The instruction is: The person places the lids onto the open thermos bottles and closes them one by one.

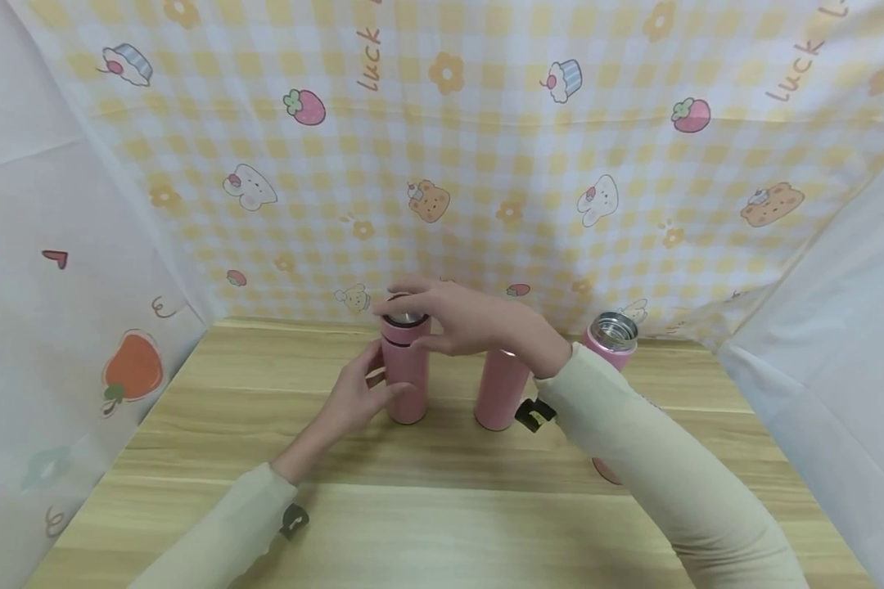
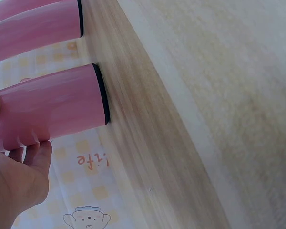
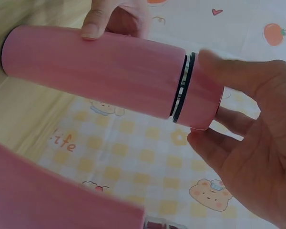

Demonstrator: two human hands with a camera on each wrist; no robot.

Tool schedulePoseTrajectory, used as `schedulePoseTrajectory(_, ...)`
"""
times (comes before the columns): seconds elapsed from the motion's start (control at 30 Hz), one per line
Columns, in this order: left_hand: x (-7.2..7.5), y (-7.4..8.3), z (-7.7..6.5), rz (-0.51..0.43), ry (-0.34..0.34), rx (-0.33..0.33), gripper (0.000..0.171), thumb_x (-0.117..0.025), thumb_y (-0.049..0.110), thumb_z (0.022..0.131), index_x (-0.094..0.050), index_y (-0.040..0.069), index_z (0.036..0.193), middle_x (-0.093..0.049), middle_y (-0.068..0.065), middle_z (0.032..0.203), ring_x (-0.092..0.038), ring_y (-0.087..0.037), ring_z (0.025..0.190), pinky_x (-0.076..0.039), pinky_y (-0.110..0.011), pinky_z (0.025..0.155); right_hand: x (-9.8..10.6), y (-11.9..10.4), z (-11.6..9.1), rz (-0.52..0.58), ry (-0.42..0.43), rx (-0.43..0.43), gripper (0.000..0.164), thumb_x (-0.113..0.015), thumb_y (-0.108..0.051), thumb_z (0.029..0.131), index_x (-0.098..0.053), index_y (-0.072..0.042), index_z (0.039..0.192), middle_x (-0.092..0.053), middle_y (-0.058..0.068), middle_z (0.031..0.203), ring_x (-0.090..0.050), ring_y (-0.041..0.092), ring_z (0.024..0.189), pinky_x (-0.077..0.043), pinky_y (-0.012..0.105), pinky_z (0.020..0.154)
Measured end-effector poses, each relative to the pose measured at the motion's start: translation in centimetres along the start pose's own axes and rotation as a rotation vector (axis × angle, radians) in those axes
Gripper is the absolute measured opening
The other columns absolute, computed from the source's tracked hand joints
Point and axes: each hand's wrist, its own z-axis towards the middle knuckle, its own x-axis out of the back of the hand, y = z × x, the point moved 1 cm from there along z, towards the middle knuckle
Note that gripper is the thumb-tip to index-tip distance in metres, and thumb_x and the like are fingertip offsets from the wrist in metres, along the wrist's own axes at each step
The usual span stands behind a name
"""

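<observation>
Gripping an upright pink bottle (image 1: 408,366), left hand (image 1: 355,396) around body, right hand (image 1: 471,317) around lid (image 3: 203,98).

I see a booth-like space: checked cartoon cloth (image 1: 479,147) behind, white cloth (image 1: 840,360) at both sides, wood-grain desk (image 1: 449,532) between.

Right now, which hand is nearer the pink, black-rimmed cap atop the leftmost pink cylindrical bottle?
The right hand. It grips the pink cap itself, while the left hand holds the pink bottle below it.
</observation>
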Motion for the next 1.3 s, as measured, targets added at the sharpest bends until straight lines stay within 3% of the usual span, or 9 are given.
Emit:
schedulePoseTrajectory(0.23,0.1,0.4,0.0,-0.006,-0.004,0.0,0.069,-0.08,0.009,0.089,-0.046,0.009,0.149,-0.055,-0.014,0.14,-0.054,-0.032,0.127,-0.048,-0.045,0.105,0.1,-0.2,0.0,0.014,-0.011,-0.009,0.065,-0.06,0.016,0.093,-0.053,-0.016,0.149,-0.041,0.013,0.155,-0.047,0.023,0.135,-0.046,0.029,0.104)
schedulePoseTrajectory(0.53,0.1,0.3,0.0,-0.011,0.0,-0.005,0.069,-0.079,0.006,0.089,-0.045,0.007,0.149,-0.054,-0.017,0.141,-0.053,-0.034,0.128,-0.048,-0.045,0.105,-0.4,-0.4,0.0,-0.022,0.023,0.035,0.073,-0.056,0.026,0.086,-0.055,-0.014,0.147,-0.051,0.004,0.142,-0.053,0.014,0.122,-0.047,0.02,0.094)
schedulePoseTrajectory(0.8,0.1,0.2,0.0,-0.012,0.001,0.0,0.069,-0.079,0.006,0.089,-0.045,0.007,0.149,-0.054,-0.016,0.141,-0.053,-0.033,0.128,-0.048,-0.044,0.105,-0.6,-0.6,0.1,-0.04,0.054,0.044,0.063,-0.062,0.02,0.09,-0.058,-0.01,0.144,-0.054,0.006,0.137,-0.053,0.017,0.122,-0.046,0.021,0.097)
schedulePoseTrajectory(1.3,-0.3,0.2,0.2,0.004,0.005,0.025,0.069,-0.076,-0.004,0.089,-0.042,-0.002,0.149,-0.053,-0.025,0.14,-0.052,-0.041,0.128,-0.047,-0.05,0.105,-0.7,-1.4,0.4,-0.143,0.069,-0.077,0.05,-0.071,-0.002,0.095,-0.061,-0.017,0.141,-0.059,0.01,0.129,-0.055,0.026,0.116,-0.049,0.034,0.095)
